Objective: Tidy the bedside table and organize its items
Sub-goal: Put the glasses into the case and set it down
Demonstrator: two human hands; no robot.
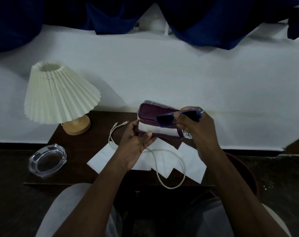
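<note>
I'm looking down over the bench (80,151), a dark wooden top set against a white wall, and both hands are up over its middle. The left hand (136,142) has the open case (155,117) by its near left corner, fingers (148,134) clenched on the rim with the thumb on top. The case is maroon, lid tipped up toward the wall, and a white cloth (155,130) lies inside the lower half. The right hand (200,129) is pinching the sunglasses (171,119) at the bridge, thumb and forefinger grasping the blue frame, dark lenses tilted, held just above the open case and not yet inside it. Under the right hand I catch a bit of something clear and crinkly (187,134); I can't tell what it is.

On the bench below the hands, white napkins (162,158) are spread out, overlapping, and a white cable (164,175) loops across them, one end running up to a plug near the case's left end. Far left at the back stands the lamp (61,93), pleated cream shade on a round wooden base. Nearer me on the left, a glass ashtray (47,159) sits at the bench's edge, well apart from the napkins.
</note>
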